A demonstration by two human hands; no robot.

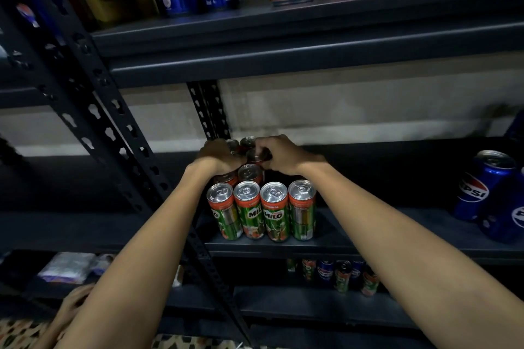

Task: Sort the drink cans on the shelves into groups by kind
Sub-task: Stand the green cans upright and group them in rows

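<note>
- While both hands work at the far end of the Milo cans (261,210) on the middle shelf (354,246), the left hand (219,157) curls over a can top and the right hand (279,154) pinches the rim of the far can (256,154).
- Set that can down upright, touching its neighbours, rows kept straight.
- Pepsi cans (482,187) on the right stay well apart.

Dim overall; glare on Milo can (274,192) tops; deep shadow behind them; edges blurred, wide-angle bowed.
</note>
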